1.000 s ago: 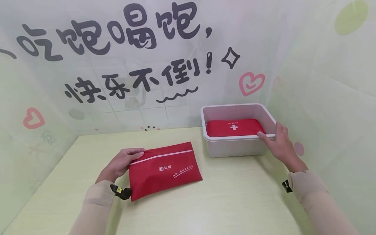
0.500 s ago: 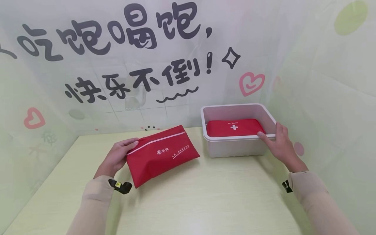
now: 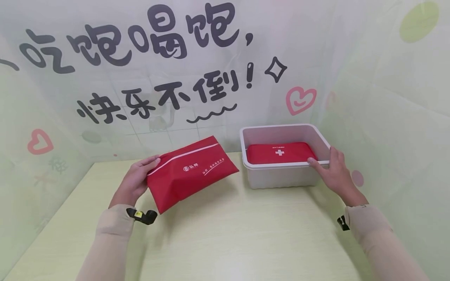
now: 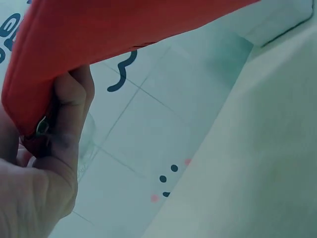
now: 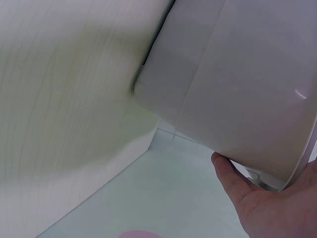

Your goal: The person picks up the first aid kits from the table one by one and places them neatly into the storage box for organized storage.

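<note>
A flat red zip pouch (image 3: 190, 175) with a white zip line and white print hangs above the table, tilted, its right end higher along the top edge. My left hand (image 3: 135, 177) grips its left end, thumb on the front face; in the left wrist view the fingers (image 4: 72, 109) curl behind the pouch (image 4: 99, 29). At the right, a whitish plastic bin (image 3: 281, 175) stands on the table with a red first aid pouch (image 3: 295, 152) lying inside. My right hand (image 3: 334, 173) holds the bin's near right corner, thumb over the rim; the right wrist view shows the bin's wall (image 5: 237, 84) beside this hand (image 5: 267, 208).
The pale wooden table (image 3: 225, 238) runs up to a printed backdrop (image 3: 211, 101) with dark lettering. Another fabric wall (image 3: 397, 136) rises close to the right of the bin, and one more (image 3: 31, 187) borders the table's left side.
My left hand has raised the red zip pouch off the table, shifting it up and slightly left while tilting it. The right hand and the bin stay where they were.
</note>
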`<state>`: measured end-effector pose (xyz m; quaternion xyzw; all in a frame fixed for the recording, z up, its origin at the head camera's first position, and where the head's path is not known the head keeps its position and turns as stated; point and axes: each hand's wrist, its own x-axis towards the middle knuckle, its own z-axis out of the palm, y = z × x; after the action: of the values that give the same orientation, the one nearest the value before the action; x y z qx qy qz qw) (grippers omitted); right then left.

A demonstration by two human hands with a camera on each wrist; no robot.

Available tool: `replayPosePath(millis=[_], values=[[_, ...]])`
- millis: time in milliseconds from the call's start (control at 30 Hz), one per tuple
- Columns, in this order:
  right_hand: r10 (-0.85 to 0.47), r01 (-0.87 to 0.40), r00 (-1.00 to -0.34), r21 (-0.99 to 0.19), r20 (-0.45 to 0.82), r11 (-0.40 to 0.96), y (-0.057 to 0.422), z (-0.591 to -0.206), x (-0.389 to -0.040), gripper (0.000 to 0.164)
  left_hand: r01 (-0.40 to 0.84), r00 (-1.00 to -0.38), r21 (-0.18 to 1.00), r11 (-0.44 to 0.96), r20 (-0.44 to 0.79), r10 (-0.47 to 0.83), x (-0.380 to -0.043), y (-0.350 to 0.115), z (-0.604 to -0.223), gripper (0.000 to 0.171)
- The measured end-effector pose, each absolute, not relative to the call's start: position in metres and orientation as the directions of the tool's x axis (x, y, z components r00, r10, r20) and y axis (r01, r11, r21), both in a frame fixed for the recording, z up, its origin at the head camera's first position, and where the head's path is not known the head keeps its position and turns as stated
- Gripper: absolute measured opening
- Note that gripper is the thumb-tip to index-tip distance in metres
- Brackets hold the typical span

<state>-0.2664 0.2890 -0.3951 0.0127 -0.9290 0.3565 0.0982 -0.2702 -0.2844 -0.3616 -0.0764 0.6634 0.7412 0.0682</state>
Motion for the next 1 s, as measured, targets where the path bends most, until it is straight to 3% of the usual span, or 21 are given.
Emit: replayPosePath(millis=[233,567,1000], values=[[0.048,-0.088,-0.981,-0.657,0.186,0.749,0.29,-0.395,-0.267,0.102,-0.173,-0.984,0.961,-0.216,-0.177,0.001,-0.276,-0.279,-0.345,0.066],[0.049,-0.085,-0.982,-0.661,0.182,0.745,0.291,-0.395,-0.267,0.103,-0.155,-0.987,0.953,-0.26,-0.159,0.006,-0.284,-0.262,-0.32,0.074],[0.048,-0.089,-0.981,-0.66,0.186,0.746,0.29,-0.394,-0.267,0.103,-0.127,-0.992,0.948,-0.291,-0.124,0.028,-0.299,-0.223,-0.303,0.067]])
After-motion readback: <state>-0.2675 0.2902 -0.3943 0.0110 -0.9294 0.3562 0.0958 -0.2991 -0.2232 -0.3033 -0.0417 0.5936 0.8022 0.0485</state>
